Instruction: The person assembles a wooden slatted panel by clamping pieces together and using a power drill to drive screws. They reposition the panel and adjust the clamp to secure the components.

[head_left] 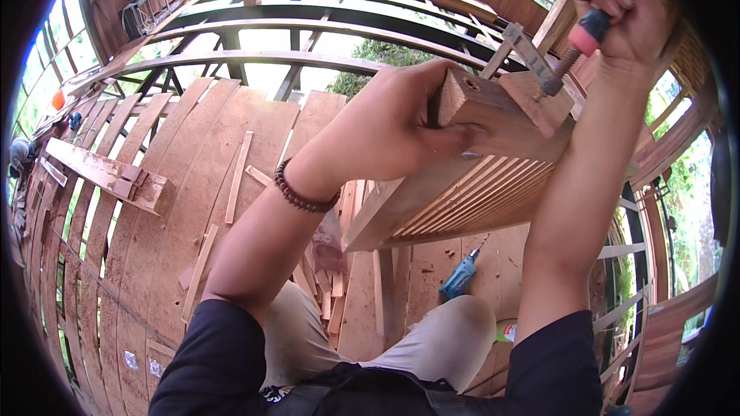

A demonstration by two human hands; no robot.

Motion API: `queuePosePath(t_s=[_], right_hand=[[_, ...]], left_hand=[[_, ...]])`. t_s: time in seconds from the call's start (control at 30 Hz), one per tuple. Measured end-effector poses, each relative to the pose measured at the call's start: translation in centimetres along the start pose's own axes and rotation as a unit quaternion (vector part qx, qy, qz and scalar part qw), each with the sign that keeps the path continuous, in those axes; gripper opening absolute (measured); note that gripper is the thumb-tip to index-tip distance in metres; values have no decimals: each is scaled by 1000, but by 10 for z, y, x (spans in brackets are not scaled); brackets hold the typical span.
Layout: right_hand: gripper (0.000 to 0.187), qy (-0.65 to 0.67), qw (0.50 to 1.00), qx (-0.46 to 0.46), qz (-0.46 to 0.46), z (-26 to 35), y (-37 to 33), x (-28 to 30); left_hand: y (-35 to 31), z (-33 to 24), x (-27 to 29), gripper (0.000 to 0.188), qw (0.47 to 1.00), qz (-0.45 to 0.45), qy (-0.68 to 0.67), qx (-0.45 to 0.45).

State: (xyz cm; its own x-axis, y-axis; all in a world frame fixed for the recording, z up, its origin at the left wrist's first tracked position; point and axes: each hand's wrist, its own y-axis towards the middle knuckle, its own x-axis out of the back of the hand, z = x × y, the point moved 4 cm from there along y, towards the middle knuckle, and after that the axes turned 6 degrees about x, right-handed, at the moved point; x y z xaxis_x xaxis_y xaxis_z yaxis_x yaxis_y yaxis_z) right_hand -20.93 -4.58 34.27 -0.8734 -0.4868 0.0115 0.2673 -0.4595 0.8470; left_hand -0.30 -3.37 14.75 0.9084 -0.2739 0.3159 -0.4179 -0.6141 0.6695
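My left hand [408, 119] is closed round the near end of a thick wooden beam [512, 135], its thumb lying along the side. Up at the right, my right hand [628, 19] grips the red and black handle of a screw clamp [568, 62]. The clamp's threaded spindle runs down to a flat wooden scrap [542, 102] on top of the beam. Below the beam is a slatted wooden frame [470, 196] with many thin parallel slats. Part of the clamp's far jaw is hidden.
A blue power drill [461, 276] with a bit lies on the plank floor [193, 162] by my right knee. Loose wood strips [239, 177] and offcuts lie on the left. A heavy timber [108, 173] rests farther left. Open joists [293, 27] with gaps span the far side.
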Motion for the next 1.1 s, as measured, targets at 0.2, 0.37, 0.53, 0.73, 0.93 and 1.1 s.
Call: queuePosePath(t_s=[0.2, 0.37, 0.53, 0.73, 0.93, 1.1], right_hand=[[7, -218, 960, 22, -176, 4, -18, -36], [18, 66, 997, 12, 47, -17, -1, 15], [24, 230, 949, -48, 211, -18, 14, 7], [18, -122, 991, 50, -13, 11, -1, 7], [8, -217, 963, 25, -156, 4, -17, -33], [20, 20, 999, 19, -45, -19, 14, -4]], left_hand=[[5, 2, -7, 42, 999, 8, 2, 32], [0, 10, 6, 39, 994, 65, -80, 45], [4, 11, 0, 38, 992, 53, -113, 24], [0, 8, -5, 40, 999, 33, -32, -5], [2, 10, 1, 39, 994, 59, -78, 43], [4, 10, 9, 36, 979, 113, -124, 112]])
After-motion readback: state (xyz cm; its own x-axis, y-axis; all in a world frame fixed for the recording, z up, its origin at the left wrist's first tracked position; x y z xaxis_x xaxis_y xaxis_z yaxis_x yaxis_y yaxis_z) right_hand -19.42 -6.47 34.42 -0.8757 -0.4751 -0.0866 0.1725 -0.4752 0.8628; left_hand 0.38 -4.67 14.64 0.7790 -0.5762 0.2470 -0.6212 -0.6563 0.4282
